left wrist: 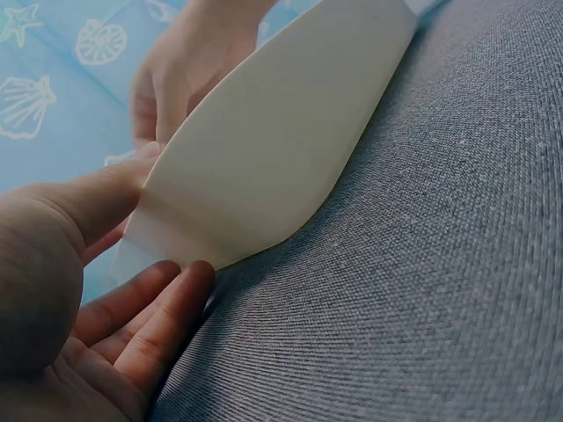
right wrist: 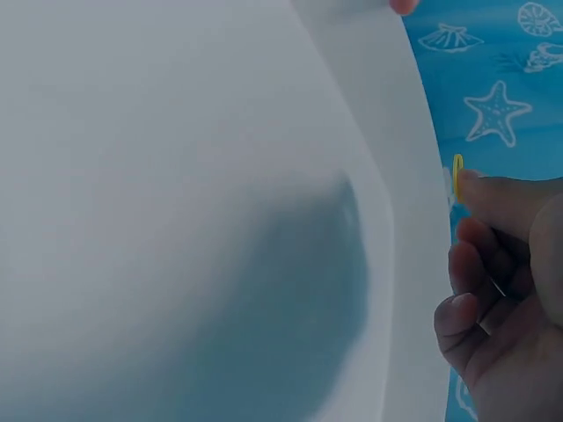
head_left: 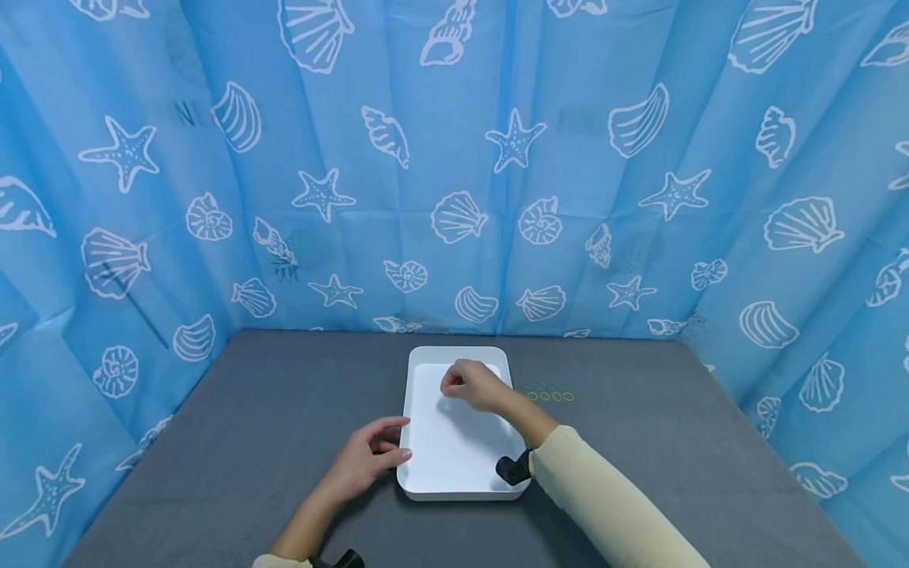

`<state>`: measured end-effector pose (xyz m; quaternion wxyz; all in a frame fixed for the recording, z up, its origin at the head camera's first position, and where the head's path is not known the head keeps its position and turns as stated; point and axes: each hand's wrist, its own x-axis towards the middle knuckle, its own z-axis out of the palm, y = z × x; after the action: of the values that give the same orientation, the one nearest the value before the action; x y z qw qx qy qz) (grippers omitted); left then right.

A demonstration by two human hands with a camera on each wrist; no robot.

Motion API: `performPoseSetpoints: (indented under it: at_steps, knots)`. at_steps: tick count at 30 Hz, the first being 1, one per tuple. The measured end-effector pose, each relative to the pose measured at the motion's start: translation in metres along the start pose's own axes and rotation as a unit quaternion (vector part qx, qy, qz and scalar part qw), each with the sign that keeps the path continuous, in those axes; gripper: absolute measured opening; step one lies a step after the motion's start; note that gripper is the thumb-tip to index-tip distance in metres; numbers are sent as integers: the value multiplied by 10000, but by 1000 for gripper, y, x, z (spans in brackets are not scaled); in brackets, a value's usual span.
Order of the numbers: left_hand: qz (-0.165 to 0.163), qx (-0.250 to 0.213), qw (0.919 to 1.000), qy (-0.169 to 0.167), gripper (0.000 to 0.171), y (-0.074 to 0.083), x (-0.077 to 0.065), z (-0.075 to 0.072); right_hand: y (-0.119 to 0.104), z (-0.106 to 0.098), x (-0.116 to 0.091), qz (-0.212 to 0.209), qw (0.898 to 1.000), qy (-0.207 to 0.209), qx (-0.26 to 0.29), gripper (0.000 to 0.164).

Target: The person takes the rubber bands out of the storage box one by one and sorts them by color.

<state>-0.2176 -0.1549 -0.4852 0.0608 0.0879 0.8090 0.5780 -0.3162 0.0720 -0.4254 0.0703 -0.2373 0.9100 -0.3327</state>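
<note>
A white rectangular tray (head_left: 461,497) lies on the grey cloth. My left hand (head_left: 369,457) holds its left side. In the left wrist view, the fingertips of that hand (left wrist: 114,290) rest at the rim and against the outer wall of the tray (left wrist: 264,158). My right hand (head_left: 476,385) is over the far part of the tray, fingers bent. Thumb and forefinger of this hand (right wrist: 510,281) pinch a small thin yellow ring (right wrist: 458,176), its loop sticking up past the thumb tip.
Just right of the tray, several small rings lie in rows, yellow rings (head_left: 557,397) nearer and green rings (head_left: 547,386) behind. A blue curtain (head_left: 426,158) with white shells and starfish hangs around the grey table (head_left: 675,442).
</note>
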Motion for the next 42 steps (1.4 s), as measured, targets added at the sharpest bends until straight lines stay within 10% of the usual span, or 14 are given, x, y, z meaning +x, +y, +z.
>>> performPoseSetpoints:
  at_steps: [42]
  knots:
    - [-69,121,9999,76,53,-3,0,2,103,-47,-95,122,9865,1622,167,5]
